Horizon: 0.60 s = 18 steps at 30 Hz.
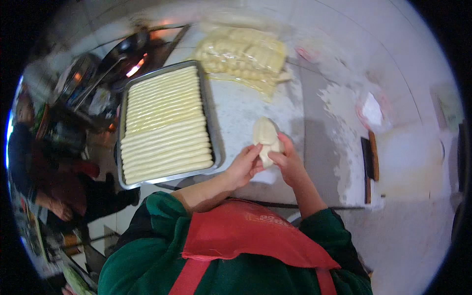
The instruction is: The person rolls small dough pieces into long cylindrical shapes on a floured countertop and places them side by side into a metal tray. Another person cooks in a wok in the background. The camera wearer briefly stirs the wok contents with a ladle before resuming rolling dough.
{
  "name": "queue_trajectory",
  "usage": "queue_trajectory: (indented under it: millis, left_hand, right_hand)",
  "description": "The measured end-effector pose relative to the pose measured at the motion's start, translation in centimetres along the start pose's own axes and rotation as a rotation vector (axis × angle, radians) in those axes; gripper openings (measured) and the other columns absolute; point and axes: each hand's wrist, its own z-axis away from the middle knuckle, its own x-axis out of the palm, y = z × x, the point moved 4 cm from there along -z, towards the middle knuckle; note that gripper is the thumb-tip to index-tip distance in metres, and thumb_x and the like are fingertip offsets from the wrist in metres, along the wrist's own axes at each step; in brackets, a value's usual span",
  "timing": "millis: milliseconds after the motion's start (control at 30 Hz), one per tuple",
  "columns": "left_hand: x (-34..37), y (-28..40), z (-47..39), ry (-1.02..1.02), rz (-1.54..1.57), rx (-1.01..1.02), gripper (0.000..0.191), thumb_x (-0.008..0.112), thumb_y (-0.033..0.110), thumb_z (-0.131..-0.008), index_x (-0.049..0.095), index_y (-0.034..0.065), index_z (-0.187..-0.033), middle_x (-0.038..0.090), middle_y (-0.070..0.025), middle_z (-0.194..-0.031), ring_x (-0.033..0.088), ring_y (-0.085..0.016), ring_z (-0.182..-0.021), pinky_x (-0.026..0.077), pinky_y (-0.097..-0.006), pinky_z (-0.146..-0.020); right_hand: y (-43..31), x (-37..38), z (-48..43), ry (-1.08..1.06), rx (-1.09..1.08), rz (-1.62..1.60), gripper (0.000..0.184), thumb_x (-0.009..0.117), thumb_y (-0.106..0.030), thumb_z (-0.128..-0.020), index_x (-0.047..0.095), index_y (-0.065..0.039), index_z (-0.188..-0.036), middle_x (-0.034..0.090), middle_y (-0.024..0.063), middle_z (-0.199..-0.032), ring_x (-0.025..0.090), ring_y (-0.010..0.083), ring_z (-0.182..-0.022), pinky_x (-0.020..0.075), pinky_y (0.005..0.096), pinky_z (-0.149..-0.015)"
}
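Both of my hands hold one lump of pale dough point(266, 133) above the worktop. My left hand point(244, 166) grips its lower left side with the thumb on top. From the right, my right hand point(288, 160) pinches the same lump between thumb and fingers. The dough looks folded, with a rounded end pointing away from me. Left of my hands sits a rectangular metal tray point(217, 147) filled with rows of dough strips point(166, 125). The far rows look glossy, the near rows matt.
Plastic-wrapped dough pieces point(243, 53) lie at the back. Flour point(339, 110) is spread on the right, near a bag of white powder point(372, 110) and a cleaver point(368, 158). A wok point(123, 55) stands by a flame at far left. Another person point(55, 177) is at the left.
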Motion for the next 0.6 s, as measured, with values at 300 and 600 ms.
queue_trajectory:
  millis: [300, 600]
  left_hand:
    - [5.9, 5.0, -0.7, -0.022, -0.519, 0.443, 0.074, 0.070, 0.016, -0.084, 0.023, 0.0032, -0.139, 0.047, -0.0127, -0.122, 0.053, -0.014, -0.089, 0.050, -0.0267, -0.071]
    - [5.5, 8.6, -5.7, -0.130, -0.194, 0.179, 0.068, 0.063, 0.028, -0.087, 0.026, 0.0039, -0.139, 0.047, -0.0165, -0.126, 0.057, -0.027, -0.100, 0.051, -0.0359, -0.083]
  right_hand:
    - [-8.4, -0.2, -0.6, 0.228, -0.220, 0.087, 0.048, 0.068, -0.025, -0.084, 0.052, 0.006, -0.117, 0.062, 0.0141, -0.105, 0.060, 0.0173, -0.093, 0.0479, 0.0313, -0.079]
    - [-7.1, -5.3, -4.1, -0.082, -0.051, -0.848, 0.040, 0.060, -0.033, -0.088, 0.056, -0.002, -0.113, 0.062, 0.0149, -0.105, 0.062, 0.0249, -0.091, 0.0513, 0.0367, -0.077]
